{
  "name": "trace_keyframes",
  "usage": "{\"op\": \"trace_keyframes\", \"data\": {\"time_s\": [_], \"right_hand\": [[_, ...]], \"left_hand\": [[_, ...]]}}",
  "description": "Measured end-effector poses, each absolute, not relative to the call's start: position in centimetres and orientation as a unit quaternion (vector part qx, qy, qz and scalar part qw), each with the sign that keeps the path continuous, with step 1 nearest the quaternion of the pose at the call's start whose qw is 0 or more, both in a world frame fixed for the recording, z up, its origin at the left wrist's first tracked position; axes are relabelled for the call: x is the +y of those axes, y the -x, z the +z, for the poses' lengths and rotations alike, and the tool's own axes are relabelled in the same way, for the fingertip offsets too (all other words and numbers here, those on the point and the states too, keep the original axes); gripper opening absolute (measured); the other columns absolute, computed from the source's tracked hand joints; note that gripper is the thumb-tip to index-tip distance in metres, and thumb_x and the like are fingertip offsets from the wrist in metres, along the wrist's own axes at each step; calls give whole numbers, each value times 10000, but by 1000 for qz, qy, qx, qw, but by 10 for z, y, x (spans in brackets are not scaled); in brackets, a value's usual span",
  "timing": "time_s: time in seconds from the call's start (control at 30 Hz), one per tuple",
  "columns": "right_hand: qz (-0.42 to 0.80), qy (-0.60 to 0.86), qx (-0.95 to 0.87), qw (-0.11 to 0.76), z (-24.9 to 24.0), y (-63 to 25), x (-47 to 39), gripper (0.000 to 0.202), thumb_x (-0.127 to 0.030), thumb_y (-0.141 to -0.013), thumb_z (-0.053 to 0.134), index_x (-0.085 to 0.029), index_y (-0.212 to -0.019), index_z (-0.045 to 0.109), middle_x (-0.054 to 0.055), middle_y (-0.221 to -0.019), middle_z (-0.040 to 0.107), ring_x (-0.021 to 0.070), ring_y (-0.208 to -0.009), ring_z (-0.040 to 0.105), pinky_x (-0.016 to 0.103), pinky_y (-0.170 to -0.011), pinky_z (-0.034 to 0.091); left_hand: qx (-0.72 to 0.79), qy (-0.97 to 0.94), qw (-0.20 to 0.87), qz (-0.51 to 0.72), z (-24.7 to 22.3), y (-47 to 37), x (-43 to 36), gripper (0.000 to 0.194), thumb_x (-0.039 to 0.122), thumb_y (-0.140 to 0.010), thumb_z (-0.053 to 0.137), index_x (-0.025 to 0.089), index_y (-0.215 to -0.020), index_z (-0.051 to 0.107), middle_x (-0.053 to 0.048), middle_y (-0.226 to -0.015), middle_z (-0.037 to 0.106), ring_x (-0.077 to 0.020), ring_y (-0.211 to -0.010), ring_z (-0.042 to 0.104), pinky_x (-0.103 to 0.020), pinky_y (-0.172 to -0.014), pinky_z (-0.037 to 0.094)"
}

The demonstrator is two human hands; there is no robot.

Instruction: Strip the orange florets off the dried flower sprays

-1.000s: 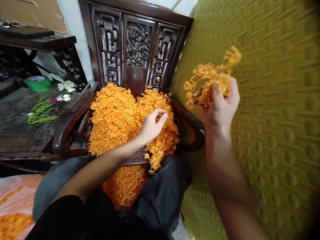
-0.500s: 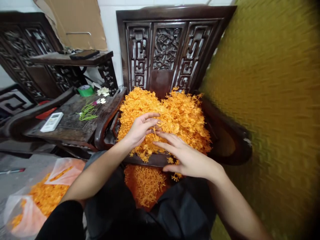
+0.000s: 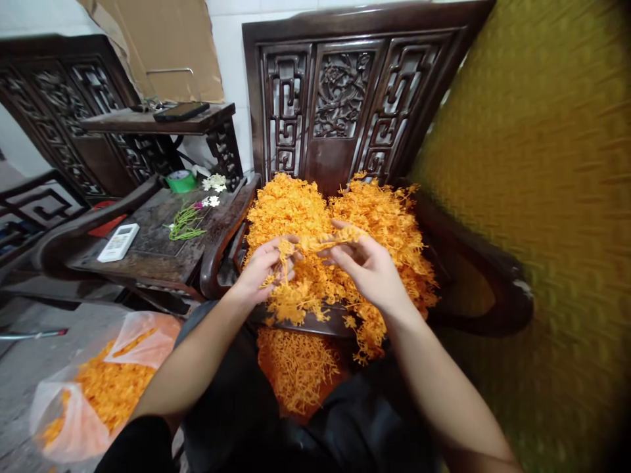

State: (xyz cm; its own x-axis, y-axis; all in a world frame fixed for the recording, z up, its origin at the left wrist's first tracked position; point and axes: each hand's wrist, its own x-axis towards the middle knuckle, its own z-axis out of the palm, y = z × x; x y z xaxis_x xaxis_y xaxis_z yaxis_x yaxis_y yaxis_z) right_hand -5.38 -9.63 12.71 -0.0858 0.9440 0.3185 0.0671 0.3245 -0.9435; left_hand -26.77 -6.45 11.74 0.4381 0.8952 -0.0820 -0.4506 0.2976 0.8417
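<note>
A big heap of orange plastic flower pieces (image 3: 389, 217) fills the seat of a carved dark wooden chair (image 3: 331, 157). Over its front part, my left hand (image 3: 261, 269) has its fingers curled round some of these pieces, a few dangling below. My right hand (image 3: 372, 266) grips the other end of a linked strand of orange flower pieces (image 3: 320, 242), which stretches between both hands. Its fingers lie partly behind the strand. Between my knees, a container holds thin orange stems (image 3: 298, 368).
A side table (image 3: 152, 253) on the left bears a white remote control (image 3: 118, 242), green tape (image 3: 181, 180), green stems (image 3: 186, 222) and white flowers (image 3: 214, 182). A plastic bag (image 3: 79, 420) of orange pieces lies on the floor. A yellow textured surface (image 3: 552, 164) bounds the right side.
My hands have moved apart and now hold a strand of flower pieces between them. My right hand has risen from the heap's front edge. The view has shifted slightly left.
</note>
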Motion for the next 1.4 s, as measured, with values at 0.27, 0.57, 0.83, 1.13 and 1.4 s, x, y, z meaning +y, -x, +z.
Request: {"op": "trace_keyframes", "data": {"time_s": [0.27,0.57,0.83,1.13,1.4], "right_hand": [[289,483,-652,508,145,71,-75,274,-368,-879,673,-179,-706,575,27,-712,571,137,-646,530,304,-568,444],[501,401,-600,478,120,68,-66,546,-490,-782,816,-221,-1233,667,117,-1344,665,250,-1215,660,465,-1037,576],[418,435,-557,570,107,71,-59,257,-376,-777,803,-163,-864,687,40,-735,677,164,-633,651,356,-643,566],[413,414,-528,616,91,38,-56,72,-172,-783,610,-177,-844,573,51,-895,658,148,-718,623,318,-633,518],[85,374,-771,509,138,49,-102,420,-285,-962,634,-210,-1375,613,62,-978,516,194,-897,501,363,-796,421]], "left_hand": [[395,-535,676,318,105,258,-73,399,345,-677,821,72,-904,639,-33,-713,668,-53,-435,517,-172,-425,367],[215,-365,832,358,110,260,-72,342,456,-873,656,160,-934,494,52,-610,476,-30,-401,351,-180,-419,309],[168,-356,843,367,105,261,-71,367,371,-909,562,145,-686,378,30,-503,325,-47,-389,316,-185,-406,273],[180,-443,788,388,96,265,-67,381,375,-848,632,133,-623,443,28,-436,320,-36,-368,288,-169,-397,235],[376,-537,679,329,101,256,-74,534,565,-693,742,112,-600,473,29,-438,382,-21,-390,324,-171,-423,198]]}}
